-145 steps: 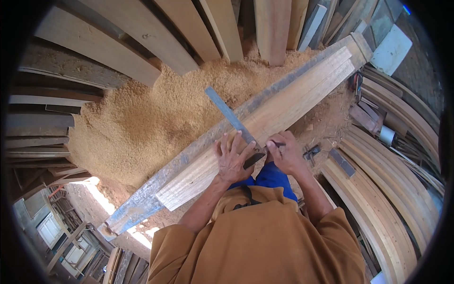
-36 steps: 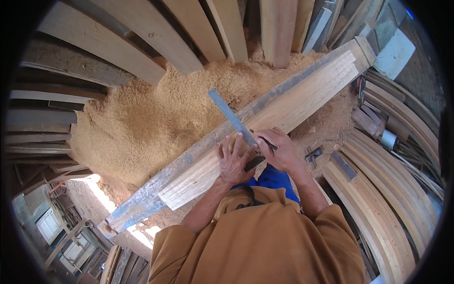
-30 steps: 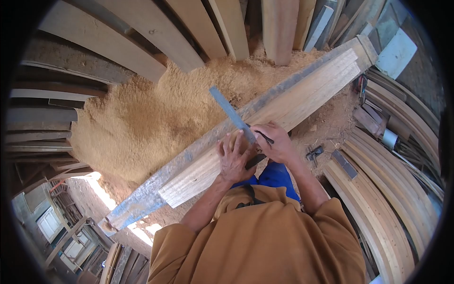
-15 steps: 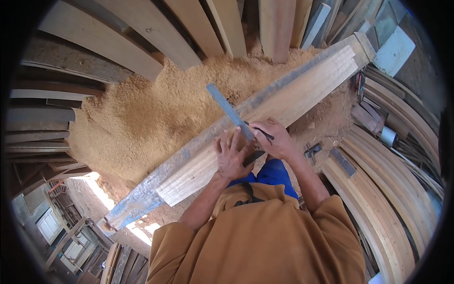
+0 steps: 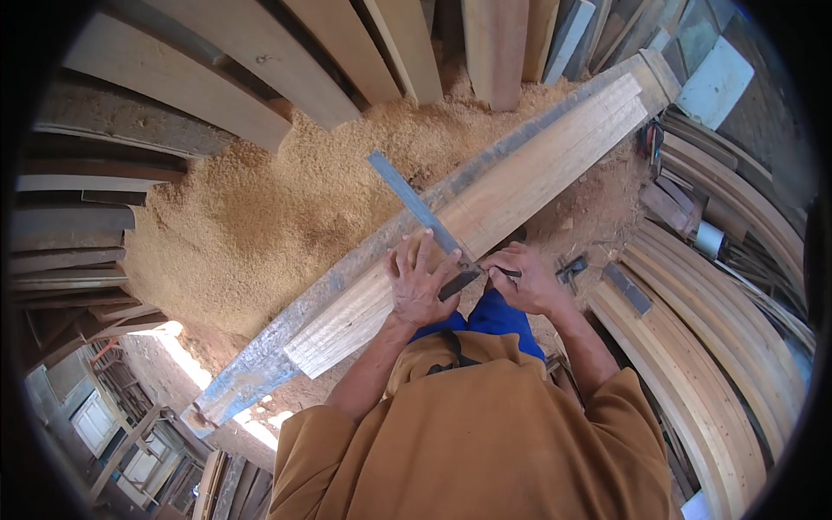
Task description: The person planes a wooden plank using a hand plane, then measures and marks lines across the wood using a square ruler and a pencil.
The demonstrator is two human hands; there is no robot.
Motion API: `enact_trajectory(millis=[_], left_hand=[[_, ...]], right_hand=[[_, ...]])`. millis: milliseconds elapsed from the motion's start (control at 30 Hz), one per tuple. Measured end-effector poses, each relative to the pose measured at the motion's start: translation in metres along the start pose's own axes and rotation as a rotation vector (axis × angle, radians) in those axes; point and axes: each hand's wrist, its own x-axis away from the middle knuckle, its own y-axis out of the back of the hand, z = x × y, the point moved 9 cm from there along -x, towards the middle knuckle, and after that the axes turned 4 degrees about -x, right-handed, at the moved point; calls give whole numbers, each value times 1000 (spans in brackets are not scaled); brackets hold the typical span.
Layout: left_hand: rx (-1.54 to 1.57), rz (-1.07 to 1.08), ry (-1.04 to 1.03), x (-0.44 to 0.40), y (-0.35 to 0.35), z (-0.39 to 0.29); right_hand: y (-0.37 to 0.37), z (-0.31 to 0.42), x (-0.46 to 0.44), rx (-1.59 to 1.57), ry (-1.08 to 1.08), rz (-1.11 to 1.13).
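Observation:
A pale wooden board (image 5: 511, 195) lies on its face along a long, worn bench beam (image 5: 338, 282). Across the board rests a try square (image 5: 406, 192), its metal blade reaching past the far edge and its dark stock at the near edge. My left hand (image 5: 419, 282) presses and holds the square, fingers spread beside the blade and thumb near the stock. In the fingers of my right hand (image 5: 533, 279) is a dark pencil (image 5: 510, 273), its tip by the board's near edge where blade and stock meet.
Sawdust (image 5: 251, 217) is heaped beyond the beam, with planks (image 5: 329, 52) leaning behind it. To the right are stacked curved boards (image 5: 685, 364) and a dark tool (image 5: 572, 269) on the ground. A light panel (image 5: 715, 87) stands at the upper right.
My right hand has moved down and right along the blade with the pencil, toward the board's near edge. My left hand stays on the square.

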Motion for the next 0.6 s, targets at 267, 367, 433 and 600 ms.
enact_trajectory(millis=[267, 367, 433, 600], left_hand=[[-47, 45, 2, 1, -3, 1], [-45, 36, 6, 1, -3, 2], [-40, 38, 11, 0, -2, 2], [-9, 39, 20, 0, -1, 1]], right_hand=[[-4, 11, -60, -50, 154, -230], [-23, -3, -72, 5, 188, -162], [-20, 0, -67, -21, 165, -125], [-8, 1, -24, 59, 34, 35]])
